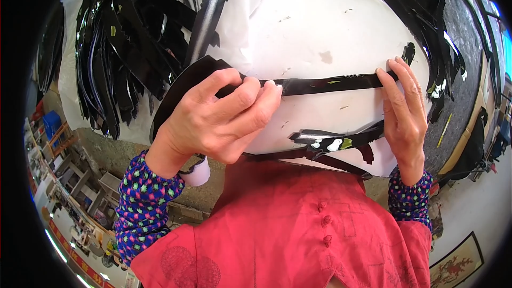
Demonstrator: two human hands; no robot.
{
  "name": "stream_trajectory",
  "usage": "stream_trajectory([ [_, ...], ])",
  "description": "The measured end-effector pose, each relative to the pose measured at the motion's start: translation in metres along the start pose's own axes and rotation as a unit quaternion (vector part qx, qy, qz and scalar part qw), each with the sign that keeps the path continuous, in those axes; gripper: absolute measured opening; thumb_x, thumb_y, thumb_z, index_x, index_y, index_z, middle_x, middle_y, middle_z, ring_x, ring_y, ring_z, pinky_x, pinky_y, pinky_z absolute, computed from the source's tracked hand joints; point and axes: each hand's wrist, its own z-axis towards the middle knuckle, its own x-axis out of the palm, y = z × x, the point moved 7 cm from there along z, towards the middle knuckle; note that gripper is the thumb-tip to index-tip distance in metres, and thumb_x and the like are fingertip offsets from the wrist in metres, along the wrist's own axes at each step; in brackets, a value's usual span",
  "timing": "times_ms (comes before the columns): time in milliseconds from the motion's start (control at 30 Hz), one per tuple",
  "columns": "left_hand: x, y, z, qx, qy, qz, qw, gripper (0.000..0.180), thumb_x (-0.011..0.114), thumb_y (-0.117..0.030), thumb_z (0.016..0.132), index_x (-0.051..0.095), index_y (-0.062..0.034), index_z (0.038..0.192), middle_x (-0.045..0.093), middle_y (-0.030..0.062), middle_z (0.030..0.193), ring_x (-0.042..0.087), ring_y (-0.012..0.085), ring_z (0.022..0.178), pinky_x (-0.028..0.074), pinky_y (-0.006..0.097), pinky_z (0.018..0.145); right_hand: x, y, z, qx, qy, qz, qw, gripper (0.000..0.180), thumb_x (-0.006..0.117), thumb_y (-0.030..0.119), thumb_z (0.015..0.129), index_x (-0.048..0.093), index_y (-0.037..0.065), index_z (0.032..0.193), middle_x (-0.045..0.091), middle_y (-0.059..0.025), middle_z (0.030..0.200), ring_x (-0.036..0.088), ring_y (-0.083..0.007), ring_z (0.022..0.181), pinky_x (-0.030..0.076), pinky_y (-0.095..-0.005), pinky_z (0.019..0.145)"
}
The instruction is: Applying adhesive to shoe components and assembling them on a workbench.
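Note:
A long glossy black strip (330, 84) stretches across the white work surface (314, 26) in front of me. My left hand (218, 117) is closed at the strip's left part, its fingers curled and the fingertips on it; the thumb is mostly hidden. At the strip's right end, my right hand (404, 112) has its fingertips on the strip, the thumb out of sight. Beside my left wrist, a wide curved black piece (184, 88) extends out from under the hand. Nearer to me, more black strips (341, 141) with shiny reflections lie across the surface's front edge.
A large heap of black strips (114, 48) hangs over the left side, with a grey-streaked strip (210, 13) on top. Another bunch (424, 21) lies at the far right. A thin yellow stick (444, 129) rests on the grey surface there. A blue stool-like object (52, 124) stands low left.

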Motion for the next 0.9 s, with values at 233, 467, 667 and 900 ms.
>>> stream_trajectory([
  [233, 0.000, 0.001, 0.004, 0.016, 0.006, 0.003, 1.000, 0.021, 0.069, -0.002, 0.072, 0.072, 0.0031, 0.092, 0.068, 0.0070, 0.102, 0.064, 0.0188, 0.085, 0.052, 0.034, 0.072, -0.001, -0.004, -0.007, -0.002, -0.022, -0.012, 1.000, 0.049, 0.066, -0.010, 0.077, 0.070, 0.004, 0.124, 0.063, -0.0174, 0.131, 0.059, -0.0376, 0.126, 0.051, -0.0472, 0.101],
  [467, -0.006, 0.005, 0.008, 0.012, 0.049, -0.011, 0.999, 0.026, 0.068, -0.002, 0.071, 0.074, 0.0041, 0.095, 0.069, 0.0082, 0.104, 0.063, 0.0209, 0.086, 0.052, 0.034, 0.072, -0.004, 0.005, 0.000, -0.003, -0.049, -0.008, 0.999, 0.037, 0.071, -0.003, 0.080, 0.070, 0.001, 0.116, 0.066, -0.0168, 0.123, 0.063, -0.0352, 0.119, 0.050, -0.0456, 0.098],
  [667, -0.009, 0.003, 0.008, 0.011, 0.049, -0.006, 0.999, 0.026, 0.070, 0.000, 0.073, 0.077, 0.0022, 0.098, 0.068, 0.0076, 0.104, 0.063, 0.0214, 0.088, 0.051, 0.035, 0.070, -0.005, 0.000, -0.003, 0.020, -0.078, 0.013, 0.997, 0.035, 0.076, 0.002, 0.081, 0.069, 0.000, 0.116, 0.066, -0.0147, 0.121, 0.063, -0.0332, 0.118, 0.050, -0.0447, 0.096],
  [900, -0.009, 0.004, 0.007, 0.003, 0.060, -0.001, 0.998, 0.024, 0.074, 0.002, 0.074, 0.077, 0.0012, 0.097, 0.066, 0.0072, 0.107, 0.063, 0.0211, 0.087, 0.050, 0.034, 0.067, -0.004, -0.015, -0.007, 0.061, -0.099, -0.011, 0.993, 0.036, 0.076, 0.003, 0.081, 0.069, 0.001, 0.116, 0.063, -0.0164, 0.128, 0.061, -0.0339, 0.119, 0.050, -0.0441, 0.096],
])
